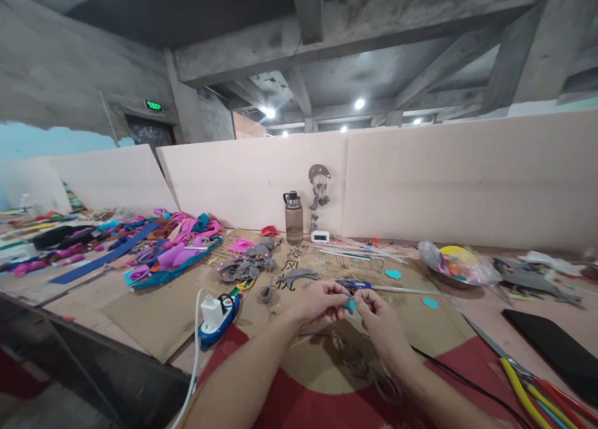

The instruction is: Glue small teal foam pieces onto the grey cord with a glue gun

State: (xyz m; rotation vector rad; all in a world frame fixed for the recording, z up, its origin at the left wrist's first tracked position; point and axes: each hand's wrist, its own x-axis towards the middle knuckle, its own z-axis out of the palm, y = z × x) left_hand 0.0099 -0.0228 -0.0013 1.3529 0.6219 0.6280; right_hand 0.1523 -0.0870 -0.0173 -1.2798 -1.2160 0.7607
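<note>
My left hand (323, 303) pinches a small teal felt cutout (349, 304) between thumb and fingertips. Closed at the piece's other side is my right hand (376, 314), its fingertips against the felt's edge; whether they also grip a strand is too small to tell. A loose grey cord (355, 362) hangs or lies below both hands. Just behind them is a glue gun (357, 285) with a clear stick. Two more teal felt flowers, one nearer (430, 303) and one farther (393, 274), lie to the right. A grey crescent felt piece (301, 276) rests at the left.
A blue power strip (219, 320) with a white cable stands left. Grey felt pieces (247, 264) are heaped behind it. A bottle (294, 220) and clock (320, 236) stand by the partition. Right are a metal bowl (455, 281), scissors (518, 370) and a black phone (554, 348).
</note>
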